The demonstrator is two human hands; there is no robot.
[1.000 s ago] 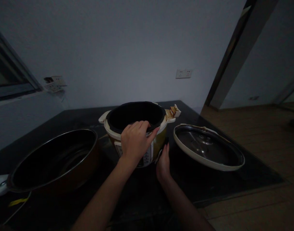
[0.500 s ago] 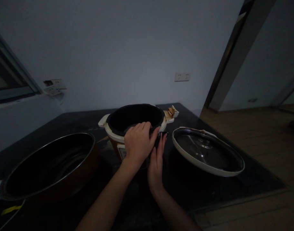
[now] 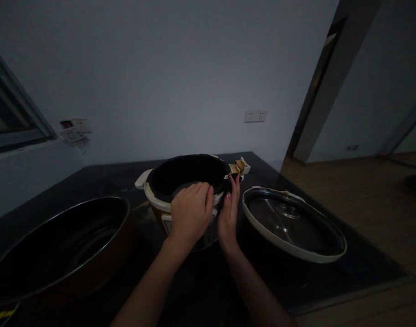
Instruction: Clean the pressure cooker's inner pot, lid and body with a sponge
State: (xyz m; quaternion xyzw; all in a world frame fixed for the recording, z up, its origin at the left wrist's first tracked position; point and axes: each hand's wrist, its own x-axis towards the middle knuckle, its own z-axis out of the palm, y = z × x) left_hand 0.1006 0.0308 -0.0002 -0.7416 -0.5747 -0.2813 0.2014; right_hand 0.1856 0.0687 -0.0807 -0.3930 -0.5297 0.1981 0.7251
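An electric pressure cooker (image 3: 156, 200) stands lidless on the dark counter, its black inside showing. My left hand (image 3: 191, 208) is closed over its front rim, with the fingertips hidden. Against the right front of the rim, my right hand (image 3: 229, 213) reaches upward with its fingers together and nearly straight. At those fingertips is a dark piece (image 3: 234, 175) that looks like cloth; most of it is hidden. Just beyond it, a white and brownish hinge part (image 3: 241, 166) sticks out from the cooker's right side.
To the left stands a wide brown pan (image 3: 102, 247) with a dark inside. A round lid (image 3: 296, 227) lies underside up at the right of the dark counter (image 3: 361, 254). A wall socket (image 3: 255, 116) is behind, and a yellow strip (image 3: 2, 315) shows at lower left.
My right hand has slid up and away along the rim toward the hinge part, with the dark cloth. The hands are farther apart; my left hand stays at the front rim. The view shifts slightly.
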